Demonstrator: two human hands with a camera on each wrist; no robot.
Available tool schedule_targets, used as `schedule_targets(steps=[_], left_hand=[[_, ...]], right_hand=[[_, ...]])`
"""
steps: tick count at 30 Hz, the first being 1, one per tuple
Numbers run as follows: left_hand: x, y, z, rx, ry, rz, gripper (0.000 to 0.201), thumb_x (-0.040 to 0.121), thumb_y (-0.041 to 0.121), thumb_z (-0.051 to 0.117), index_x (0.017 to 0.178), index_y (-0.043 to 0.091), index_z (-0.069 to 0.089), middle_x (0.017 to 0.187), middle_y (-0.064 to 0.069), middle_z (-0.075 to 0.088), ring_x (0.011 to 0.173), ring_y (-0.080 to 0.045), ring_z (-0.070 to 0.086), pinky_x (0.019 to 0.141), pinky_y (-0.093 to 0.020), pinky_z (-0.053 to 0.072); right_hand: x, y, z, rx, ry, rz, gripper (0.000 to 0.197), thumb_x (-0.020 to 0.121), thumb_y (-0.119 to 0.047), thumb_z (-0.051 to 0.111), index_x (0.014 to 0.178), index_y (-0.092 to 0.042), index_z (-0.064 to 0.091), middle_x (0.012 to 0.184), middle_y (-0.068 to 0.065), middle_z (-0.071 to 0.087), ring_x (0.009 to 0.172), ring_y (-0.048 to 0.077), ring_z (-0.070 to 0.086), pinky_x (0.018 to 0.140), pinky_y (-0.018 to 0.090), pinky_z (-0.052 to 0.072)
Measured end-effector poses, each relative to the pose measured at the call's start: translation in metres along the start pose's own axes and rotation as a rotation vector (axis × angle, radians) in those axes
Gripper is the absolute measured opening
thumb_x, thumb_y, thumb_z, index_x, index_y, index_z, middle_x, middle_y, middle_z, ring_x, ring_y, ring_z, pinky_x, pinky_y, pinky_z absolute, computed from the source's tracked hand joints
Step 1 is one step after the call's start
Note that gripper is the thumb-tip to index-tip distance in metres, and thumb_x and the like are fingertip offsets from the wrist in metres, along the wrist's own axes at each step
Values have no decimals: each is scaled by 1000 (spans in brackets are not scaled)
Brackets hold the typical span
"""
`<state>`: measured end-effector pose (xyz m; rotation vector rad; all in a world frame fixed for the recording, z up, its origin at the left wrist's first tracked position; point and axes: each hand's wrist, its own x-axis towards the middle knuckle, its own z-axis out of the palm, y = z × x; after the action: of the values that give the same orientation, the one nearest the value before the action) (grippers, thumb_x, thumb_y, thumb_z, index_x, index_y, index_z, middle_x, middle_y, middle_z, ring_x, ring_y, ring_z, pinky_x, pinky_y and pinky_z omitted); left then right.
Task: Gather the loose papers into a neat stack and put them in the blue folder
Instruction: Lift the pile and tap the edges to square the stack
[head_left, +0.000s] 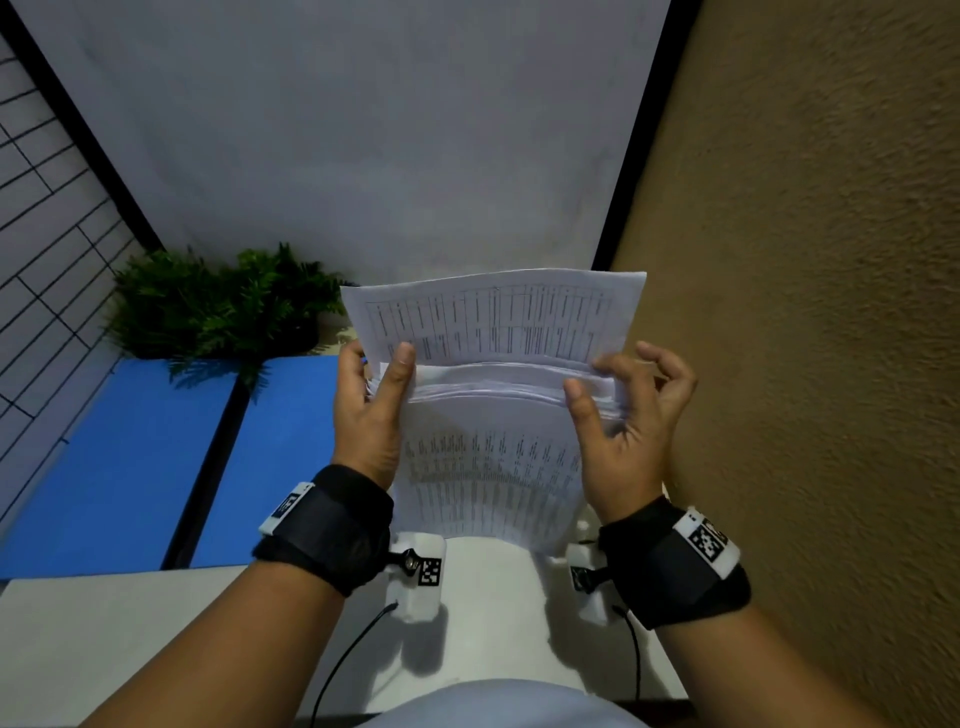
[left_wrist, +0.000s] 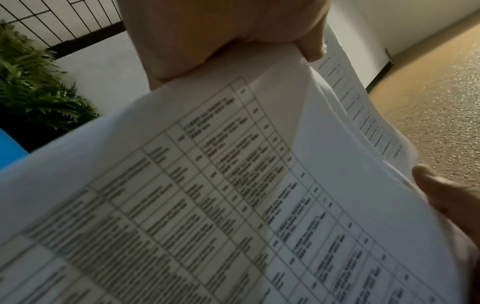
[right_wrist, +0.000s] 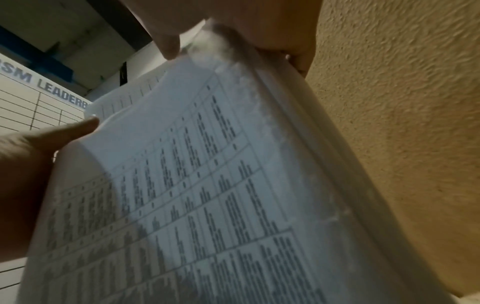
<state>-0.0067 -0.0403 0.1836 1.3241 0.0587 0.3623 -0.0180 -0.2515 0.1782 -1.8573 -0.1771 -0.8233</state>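
A stack of white printed papers (head_left: 493, 415) with tables on them stands upright above the white table (head_left: 156, 639), its sheets fanned apart at the top. My left hand (head_left: 376, 400) grips its left edge, thumb on the near face. My right hand (head_left: 623, 415) grips the right edge, thumb in front, fingers curled behind. The papers (left_wrist: 233, 185) fill the left wrist view and the same papers (right_wrist: 207, 185) fill the right wrist view. The blue folder (head_left: 171, 457) lies open flat to the left, with a dark spine down its middle.
A green potted plant (head_left: 218, 306) stands behind the folder. A white wall panel (head_left: 363, 130) rises behind the table. A textured tan wall (head_left: 805, 312) is close on the right. A gridded board (head_left: 47, 197) hangs at the left.
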Motion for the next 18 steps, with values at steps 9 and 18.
schedule_targets(steps=[9,18], left_hand=[[-3,-3,-2,27,0,-19,45,79,34,62,122,26,52,112,5,67,103,-14,66,84,-36,56],[-10,-3,-1,83,-41,9,39,80,33,72,115,36,54,115,9,67,105,-6,65,83,-23,56]], right_hand=[[-11,-1,2,36,14,-41,30,86,-30,60,115,-21,59,128,1,35,118,-11,40,91,5,41],[-15,-3,1,-7,-77,17,27,85,-42,59,111,-34,60,125,-17,30,121,6,42,91,10,49]])
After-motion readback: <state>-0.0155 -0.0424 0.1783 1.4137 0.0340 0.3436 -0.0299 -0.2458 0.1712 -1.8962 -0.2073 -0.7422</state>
